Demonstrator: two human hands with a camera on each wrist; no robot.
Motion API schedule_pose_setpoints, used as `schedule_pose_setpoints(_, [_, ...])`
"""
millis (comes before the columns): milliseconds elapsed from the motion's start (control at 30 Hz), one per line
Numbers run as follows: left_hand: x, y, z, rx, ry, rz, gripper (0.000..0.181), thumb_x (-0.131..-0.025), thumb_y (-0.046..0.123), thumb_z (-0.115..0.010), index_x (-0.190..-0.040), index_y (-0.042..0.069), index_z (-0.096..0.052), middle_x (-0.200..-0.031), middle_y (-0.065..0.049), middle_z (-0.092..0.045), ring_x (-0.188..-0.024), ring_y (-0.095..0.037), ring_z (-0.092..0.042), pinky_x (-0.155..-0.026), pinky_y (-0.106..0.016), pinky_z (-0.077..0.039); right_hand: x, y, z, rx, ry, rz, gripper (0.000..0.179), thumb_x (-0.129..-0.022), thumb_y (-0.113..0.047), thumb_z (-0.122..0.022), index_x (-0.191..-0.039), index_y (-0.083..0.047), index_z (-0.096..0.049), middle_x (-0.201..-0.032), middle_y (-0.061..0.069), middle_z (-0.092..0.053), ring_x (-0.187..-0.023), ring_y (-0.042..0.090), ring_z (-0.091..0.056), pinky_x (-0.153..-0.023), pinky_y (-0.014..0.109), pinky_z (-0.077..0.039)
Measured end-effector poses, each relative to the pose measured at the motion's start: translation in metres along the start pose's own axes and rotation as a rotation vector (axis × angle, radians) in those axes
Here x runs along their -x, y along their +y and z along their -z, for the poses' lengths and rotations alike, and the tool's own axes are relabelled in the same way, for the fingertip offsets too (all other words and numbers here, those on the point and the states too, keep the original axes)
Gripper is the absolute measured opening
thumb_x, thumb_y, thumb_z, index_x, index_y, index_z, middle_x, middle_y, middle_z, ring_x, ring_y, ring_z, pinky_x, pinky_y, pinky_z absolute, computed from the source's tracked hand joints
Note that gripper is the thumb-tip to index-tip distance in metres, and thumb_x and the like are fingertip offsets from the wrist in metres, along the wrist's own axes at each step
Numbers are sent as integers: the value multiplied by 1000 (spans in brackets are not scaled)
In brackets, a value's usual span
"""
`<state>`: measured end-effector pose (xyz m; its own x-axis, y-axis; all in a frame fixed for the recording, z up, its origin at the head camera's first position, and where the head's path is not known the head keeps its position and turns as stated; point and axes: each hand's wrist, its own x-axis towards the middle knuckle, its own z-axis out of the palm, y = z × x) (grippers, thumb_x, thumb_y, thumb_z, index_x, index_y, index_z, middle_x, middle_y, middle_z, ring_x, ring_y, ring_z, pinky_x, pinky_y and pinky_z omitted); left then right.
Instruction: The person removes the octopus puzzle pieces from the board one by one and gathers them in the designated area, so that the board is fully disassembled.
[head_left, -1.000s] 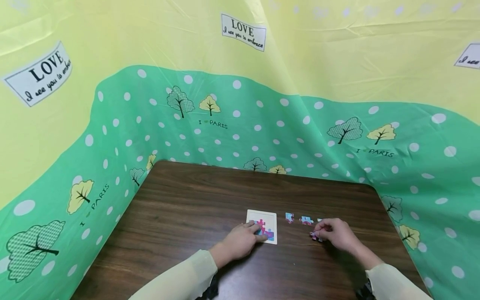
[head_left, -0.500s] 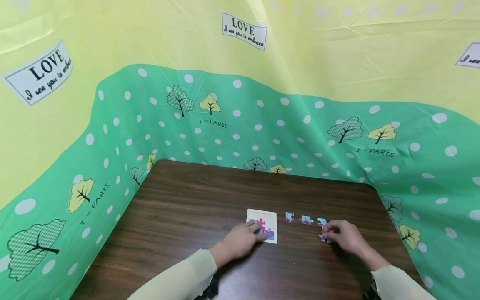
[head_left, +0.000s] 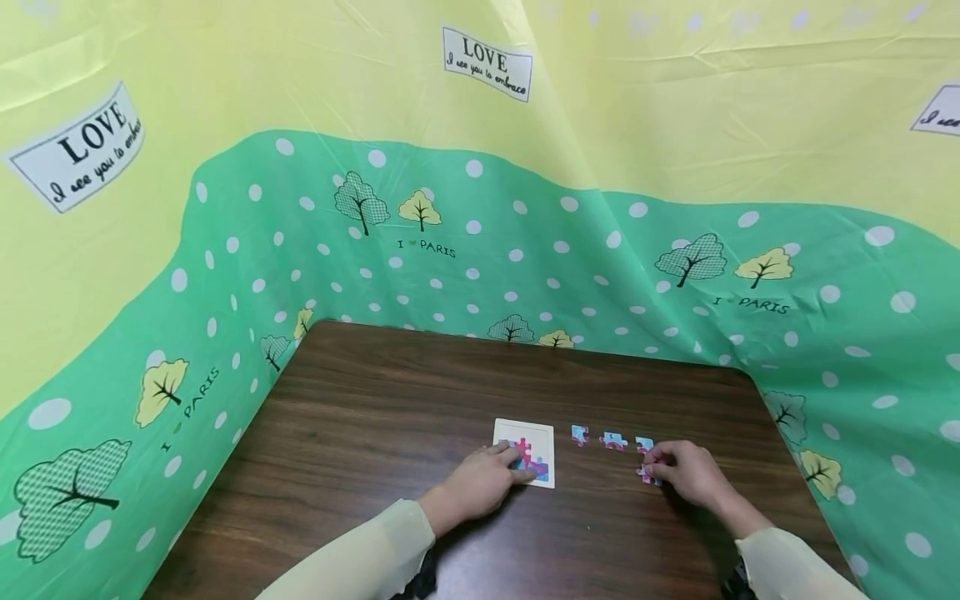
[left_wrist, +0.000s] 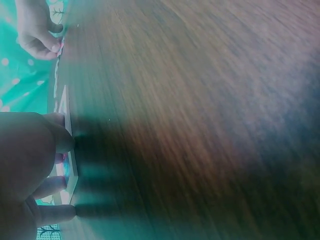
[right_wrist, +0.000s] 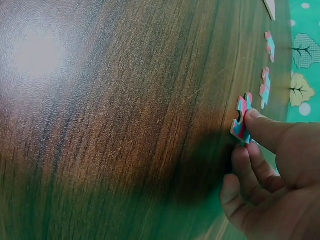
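In the head view, my left hand [head_left: 480, 483] rests on a small white-framed puzzle board [head_left: 546, 442], its fingers spread over the left and lower part. Pink, blue and purple pieces [head_left: 538, 468] lie joined in the lower half of that board, partly hidden by the fingers. To the right, my right hand [head_left: 690, 473] pinches a pink and blue puzzle piece [right_wrist: 241, 117] between thumb and fingertips, tilted close over the table. Just beyond this piece lies another loose piece [head_left: 643, 443], near the fingertips.
Two more loose puzzle pieces, one blue and pink [head_left: 580, 434] and one wider [head_left: 613, 440], lie in a row right of the board. The dark wooden table [head_left: 360, 417] is enclosed by a green and yellow printed cloth [head_left: 420, 292].
My right hand has shifted slightly right with the pinched piece, uncovering the loose piece beyond it, then held nearly still. The left hand has stayed on the board.
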<state>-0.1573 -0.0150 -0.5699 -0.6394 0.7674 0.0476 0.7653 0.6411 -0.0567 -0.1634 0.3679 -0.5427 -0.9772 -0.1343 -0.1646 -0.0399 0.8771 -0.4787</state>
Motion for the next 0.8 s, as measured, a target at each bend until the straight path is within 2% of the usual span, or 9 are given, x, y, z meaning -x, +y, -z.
schedule_pose_setpoints(133, [0, 0, 0, -1, -4, 3, 44, -104, 19, -57, -141, 41, -62, -144, -1, -59, -135, -29, -57, -103, -45, -55, -1, 1, -1, 7, -8, 3, 11, -94, -20, -75, -90, -10, -76, -82, -4, -67, -74, 14, -55, -67, 33, -47])
schedule_pose_setpoints(333, [1, -2, 0, 7, 7, -3, 44, -103, 19, -58, -141, 41, -62, -145, -1, -59, -136, -28, -56, -102, -47, -55, -3, 2, -2, 11, -3, -24, 7, -92, -19, -77, -88, -13, -76, -81, -5, -67, -75, 14, -57, -68, 33, -48])
schedule_pose_setpoints(467, [3, -3, 0, 12, 30, 3, 41, -104, 23, -57, -140, 43, -63, -147, 3, -58, -136, -25, -56, -106, -49, -52, -3, 2, -3, 12, -1, -34, 10, -91, -21, -79, -89, -12, -77, -83, -3, -68, -76, 15, -57, -69, 34, -49])
schedule_pose_setpoints(567, [4, -4, 0, 21, 37, 13, 39, -106, 25, -56, -139, 44, -62, -148, 5, -58, -138, -23, -55, -110, -50, -48, -2, 2, -2, 12, -1, -42, 5, -92, -18, -77, -91, -13, -77, -88, -2, -70, -79, 17, -58, -70, 37, -51])
schedule_pose_setpoints(667, [6, -5, -1, 37, 42, 15, 39, -106, 26, -55, -140, 44, -62, -149, 4, -57, -139, -24, -54, -111, -50, -47, -1, 0, -1, 17, 1, -46, 5, -94, -14, -74, -92, -16, -78, -91, -1, -71, -81, 17, -58, -72, 39, -51])
schedule_pose_setpoints(800, [9, -8, -2, 55, 50, 15, 37, -106, 29, -55, -140, 42, -63, -151, 1, -57, -139, -25, -53, -112, -51, -46, -1, -4, 0, 23, 12, -21, 3, -94, -16, -75, -93, -17, -77, -87, -4, -70, -79, 15, -57, -71, 37, -50])
